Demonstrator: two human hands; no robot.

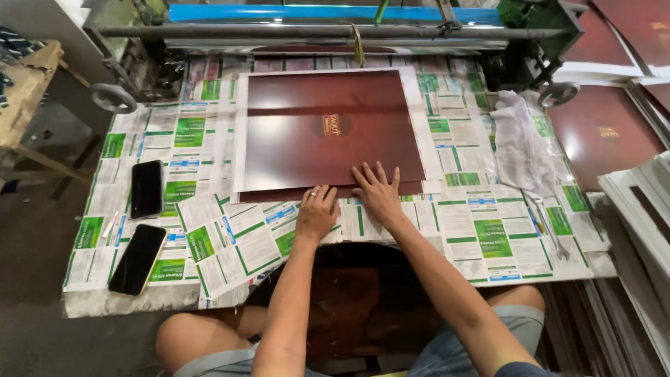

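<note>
We list: worktop (pixel 481 244) papered over with green-and-white printed sheets; roller machine (pixel 335 31) along its far edge, blue bar on top, handwheels at both ends; grey floor (pixel 42 342); wooden furniture (pixel 21 91) far left, perhaps a bench; pale frames (pixel 638 202) stacked right.

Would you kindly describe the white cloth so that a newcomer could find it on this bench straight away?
Start at the paper-covered worktable in front of the roller machine, where both hands press on a dark red sheet. Look to that sheet's right, near the machine's round handwheel. The white cloth lies there crumpled, the only soft, wrinkled thing among flat printed papers.
</note>
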